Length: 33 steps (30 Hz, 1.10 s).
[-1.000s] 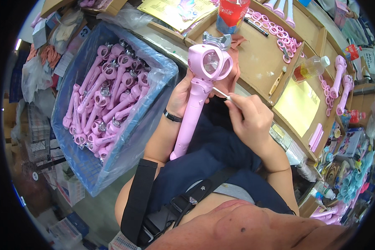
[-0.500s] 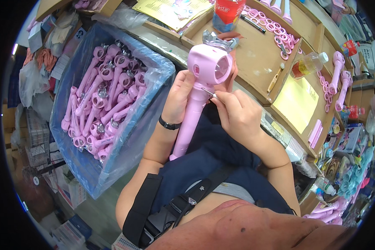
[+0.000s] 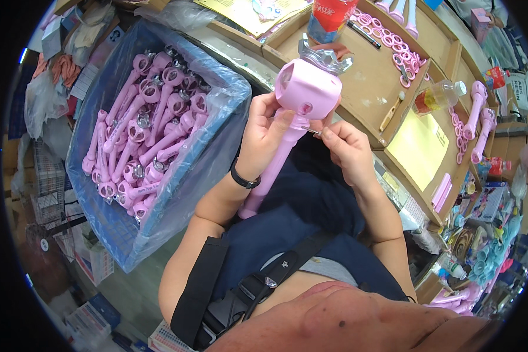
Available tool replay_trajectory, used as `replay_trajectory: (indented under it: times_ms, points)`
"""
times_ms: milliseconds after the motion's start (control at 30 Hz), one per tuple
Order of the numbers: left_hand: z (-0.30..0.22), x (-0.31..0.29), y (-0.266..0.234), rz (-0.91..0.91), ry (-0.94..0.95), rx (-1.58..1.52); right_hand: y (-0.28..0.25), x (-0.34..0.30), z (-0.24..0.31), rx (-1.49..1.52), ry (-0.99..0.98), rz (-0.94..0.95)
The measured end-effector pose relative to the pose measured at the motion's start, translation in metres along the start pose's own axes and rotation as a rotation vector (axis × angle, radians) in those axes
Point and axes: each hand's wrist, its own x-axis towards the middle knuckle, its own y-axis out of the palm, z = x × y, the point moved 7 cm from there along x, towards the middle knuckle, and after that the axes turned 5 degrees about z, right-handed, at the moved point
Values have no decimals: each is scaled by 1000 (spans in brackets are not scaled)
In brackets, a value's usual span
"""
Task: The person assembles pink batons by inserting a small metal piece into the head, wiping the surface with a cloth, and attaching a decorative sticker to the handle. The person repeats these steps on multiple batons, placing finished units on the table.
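A pink toy wand [image 3: 280, 155] with a hollow round head and a silver crown [image 3: 328, 58] slants across my lap, its handle end near my body. My left hand [image 3: 264, 138] is closed around its neck, just below the head. Pinched between the fingers of my right hand [image 3: 353, 152] is a thin metal pick-like tool [image 3: 312, 130]. The tool's tip meets the collar under the wand's head; whether it goes in cannot be seen. Some left fingertips are hidden behind the wand.
At left stands a blue crate [image 3: 144, 243] lined with clear plastic, holding several similar wands [image 3: 138, 132]. The cardboard tray [image 3: 346, 79] ahead contains pink rings [image 3: 396, 56], a marker [image 3: 364, 34] and a brush [image 3: 391, 114]. A drink bottle [image 3: 440, 97] and yellow paper [image 3: 418, 146] lie at right.
The wand has rolled in my left hand, so its large round opening now faces left and a small hole shows in front. Its head shifted slightly right. The tool stays at the collar.
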Motion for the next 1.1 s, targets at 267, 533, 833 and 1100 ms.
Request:
replay_trajectory:
  times_ms: [267,533,833,1100]
  points:
    - [23,3,-10,34,-159,-19,13,-9,-22,142,196,51]
    - [16,1,-6,-14,-40,64,2,-4,26,-598,-541,-116]
    - [24,8,-9,2,-145,-98,8,-6,27,-498,-461,-93]
    - [28,5,-10,-9,-150,-33,-4,5,-12,4,-102,5]
